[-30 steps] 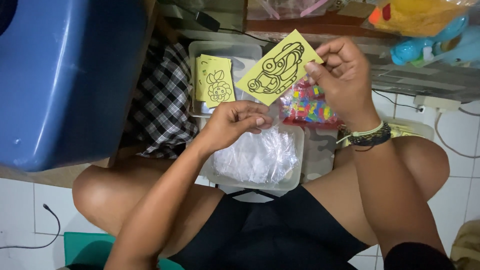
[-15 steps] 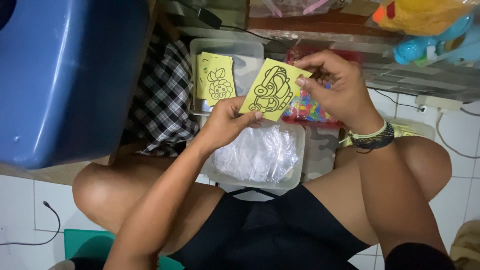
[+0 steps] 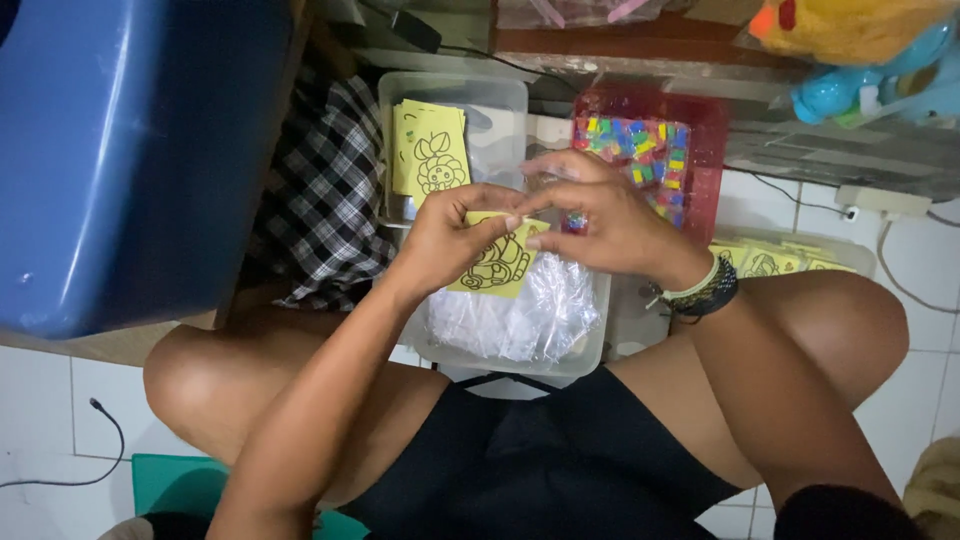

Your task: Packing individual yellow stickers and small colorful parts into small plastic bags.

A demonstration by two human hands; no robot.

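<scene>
Both hands, left hand (image 3: 450,240) and right hand (image 3: 600,225), were closed with pinching fingers on a yellow picture card (image 3: 492,268), held above a clear tub of plastic bags (image 3: 515,315).

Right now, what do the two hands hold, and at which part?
Both the left hand and the right hand pinch one yellow picture card along its top edge.

We find little room: the blue tub (image 3: 130,150) walls off our left, the checked cloth (image 3: 320,190) and clear box (image 3: 455,90) crowd ahead, the red tray (image 3: 700,115) blocks right. Open air remains above the plastic bags (image 3: 520,315).
</scene>
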